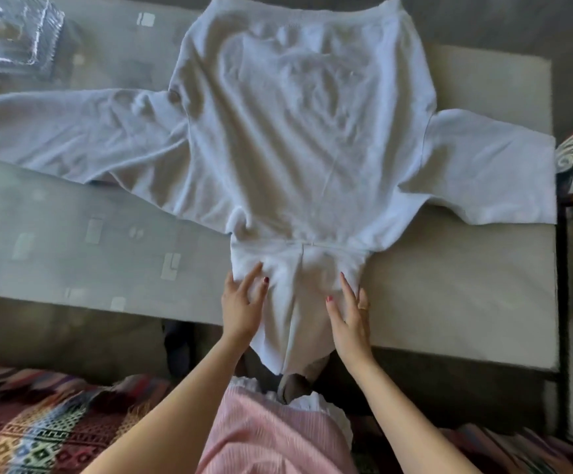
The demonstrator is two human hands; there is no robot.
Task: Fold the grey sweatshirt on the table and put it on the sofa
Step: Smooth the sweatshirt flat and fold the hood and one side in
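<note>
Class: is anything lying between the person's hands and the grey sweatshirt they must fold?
Nothing visible does. The left hand and right hand already rest flat on the hood of the grey sweatshirt, which lies spread out on the table.

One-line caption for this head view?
Both hands, left and right, press flat on the hood of the spread-out sweatshirt.

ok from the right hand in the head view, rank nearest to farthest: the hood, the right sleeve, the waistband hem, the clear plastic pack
1. Hood: under the right hand, at the near table edge.
2. Right sleeve: spread out to the right, further up the table.
3. Waistband hem: at the far end of the sweatshirt.
4. Clear plastic pack: far left corner.
</note>
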